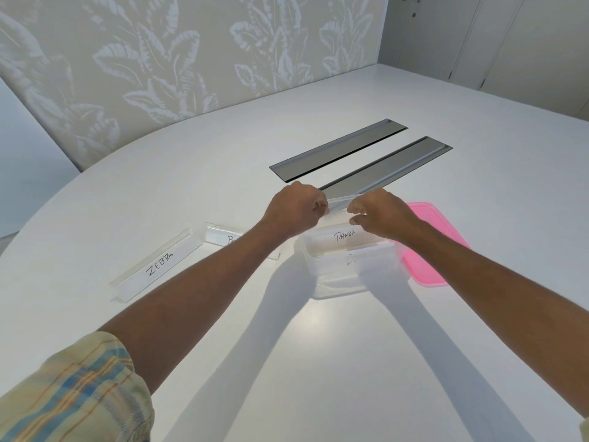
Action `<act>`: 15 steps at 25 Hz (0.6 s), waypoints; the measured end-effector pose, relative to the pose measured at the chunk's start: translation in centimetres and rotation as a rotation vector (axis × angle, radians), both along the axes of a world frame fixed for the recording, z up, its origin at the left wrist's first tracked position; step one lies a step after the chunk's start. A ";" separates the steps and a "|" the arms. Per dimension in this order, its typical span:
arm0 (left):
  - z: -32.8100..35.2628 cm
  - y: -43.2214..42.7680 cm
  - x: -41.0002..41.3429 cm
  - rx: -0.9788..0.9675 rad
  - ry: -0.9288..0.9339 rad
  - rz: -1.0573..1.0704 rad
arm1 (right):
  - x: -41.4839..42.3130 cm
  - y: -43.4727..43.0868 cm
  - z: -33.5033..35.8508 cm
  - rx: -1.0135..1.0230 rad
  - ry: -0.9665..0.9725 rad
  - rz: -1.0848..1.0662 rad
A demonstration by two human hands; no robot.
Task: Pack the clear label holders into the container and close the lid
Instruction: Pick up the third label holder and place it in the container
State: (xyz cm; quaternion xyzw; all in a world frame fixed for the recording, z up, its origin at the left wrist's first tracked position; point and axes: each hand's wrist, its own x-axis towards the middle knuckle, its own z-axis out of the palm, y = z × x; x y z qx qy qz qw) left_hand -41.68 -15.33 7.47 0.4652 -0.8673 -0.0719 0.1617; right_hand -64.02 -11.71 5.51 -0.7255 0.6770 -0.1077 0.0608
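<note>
A clear plastic container stands open on the white table, just below my hands. A clear label holder marked PANDA is tilted over its opening. My left hand and my right hand both pinch the holder's upper edge from either side. The pink lid lies flat to the right, partly behind the container. A holder marked ZEBRA lies to the left, and another holder sits beside it, partly hidden by my left forearm.
Two long grey metal cable hatches are set into the table behind my hands. A leaf-patterned wall runs along the far edge and pale cabinets stand at the back right.
</note>
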 end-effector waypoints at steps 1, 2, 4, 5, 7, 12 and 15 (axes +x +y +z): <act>0.5 0.0 0.9 -0.027 0.026 0.026 | 0.6 0.2 0.4 -0.039 -0.027 -0.003; 0.9 -0.1 2.0 -0.050 0.043 0.059 | 1.4 0.4 0.9 -0.073 -0.051 -0.001; 1.3 -0.5 4.3 -0.077 0.046 0.134 | 3.2 0.6 2.0 -0.116 -0.090 0.003; 1.4 -0.8 5.6 -0.075 0.041 0.170 | 4.2 0.6 2.5 -0.132 -0.105 0.003; 1.2 -1.4 8.1 -0.042 0.024 0.222 | 6.4 0.5 3.2 -0.156 -0.134 0.015; 0.1 -2.7 14.3 0.060 -0.037 0.257 | 11.9 -0.4 3.8 -0.135 -0.202 0.041; -1.1 -3.4 17.1 0.115 -0.103 0.282 | 15.0 -0.9 3.1 -0.099 -0.223 0.056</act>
